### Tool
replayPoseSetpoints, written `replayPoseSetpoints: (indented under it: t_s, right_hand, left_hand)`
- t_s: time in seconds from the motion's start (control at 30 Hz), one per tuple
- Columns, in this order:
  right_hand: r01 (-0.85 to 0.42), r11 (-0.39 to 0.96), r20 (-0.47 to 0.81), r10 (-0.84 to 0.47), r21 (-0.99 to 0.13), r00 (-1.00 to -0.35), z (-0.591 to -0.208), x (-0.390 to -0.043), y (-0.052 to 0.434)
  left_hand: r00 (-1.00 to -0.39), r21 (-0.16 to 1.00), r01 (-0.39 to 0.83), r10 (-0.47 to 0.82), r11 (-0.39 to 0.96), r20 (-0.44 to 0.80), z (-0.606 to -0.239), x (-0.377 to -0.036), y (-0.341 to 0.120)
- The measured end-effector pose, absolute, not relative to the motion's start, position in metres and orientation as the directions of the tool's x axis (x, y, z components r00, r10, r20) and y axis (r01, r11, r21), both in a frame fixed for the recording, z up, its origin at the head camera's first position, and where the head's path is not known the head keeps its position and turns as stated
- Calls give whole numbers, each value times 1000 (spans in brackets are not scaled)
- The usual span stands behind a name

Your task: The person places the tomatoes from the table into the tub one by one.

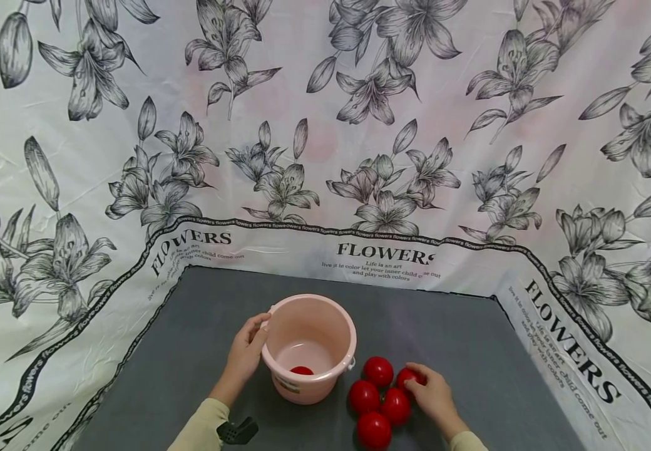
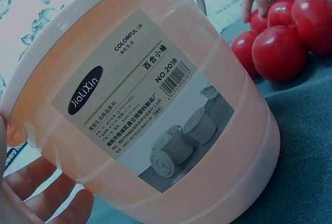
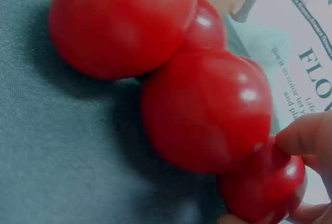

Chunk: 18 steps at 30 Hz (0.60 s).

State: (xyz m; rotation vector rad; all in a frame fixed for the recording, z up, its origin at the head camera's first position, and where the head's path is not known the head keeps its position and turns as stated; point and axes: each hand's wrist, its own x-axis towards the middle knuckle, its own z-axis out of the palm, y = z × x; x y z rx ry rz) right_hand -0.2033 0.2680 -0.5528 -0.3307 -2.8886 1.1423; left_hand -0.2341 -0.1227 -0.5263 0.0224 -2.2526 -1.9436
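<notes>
Steadying the pink bucket point(image 1: 310, 351) at nine o'clock, the left hand point(image 1: 245, 354) clasps its rim while the right hand point(image 1: 431, 394) pinches a red ball point(image 1: 407, 378) at three o'clock.

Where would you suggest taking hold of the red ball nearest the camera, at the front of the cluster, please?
Take the round, glossy red ball at the front of the cluster across its widest part, coming from above with fingers on its left and right flanks. Its top and near side are free; behind, it touches other balls. Being smooth and round, it would likely slip from a pinch above the middle.
</notes>
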Motion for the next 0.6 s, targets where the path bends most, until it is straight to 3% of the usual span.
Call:
replayPoseSetpoints:
  t_s: [0.6]
  right_hand:
    - [81,715,38,149,-695,-988,-476,-199,291]
  left_hand:
    - [-988,984,73,-125,164,95,-522,-233,-121]
